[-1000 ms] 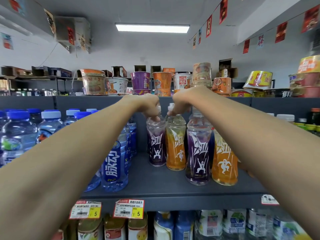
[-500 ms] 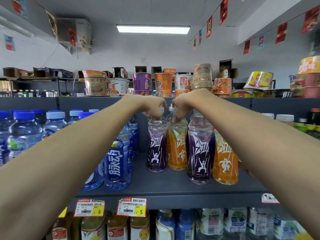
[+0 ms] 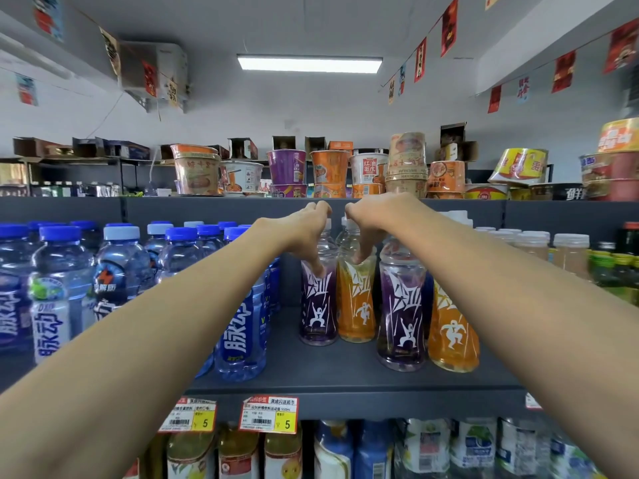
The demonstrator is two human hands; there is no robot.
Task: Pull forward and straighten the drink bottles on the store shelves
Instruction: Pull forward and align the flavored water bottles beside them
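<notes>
On a dark store shelf, a purple bottle and an orange bottle stand set back from the front bottles. The left hand has its grip clasped on the purple bottle's shoulder and the right hand on the orange's, apparently to draw both forward.

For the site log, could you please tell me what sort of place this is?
Probably a convenience store: price tags on the shelf edge, rows of drink bottles, instant noodle cups above.

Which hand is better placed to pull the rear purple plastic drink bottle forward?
Left. The left hand grips the shoulder of the rear purple clear-plastic bottle, while the right hand holds the rear orange clear-plastic bottle beside it.
</notes>
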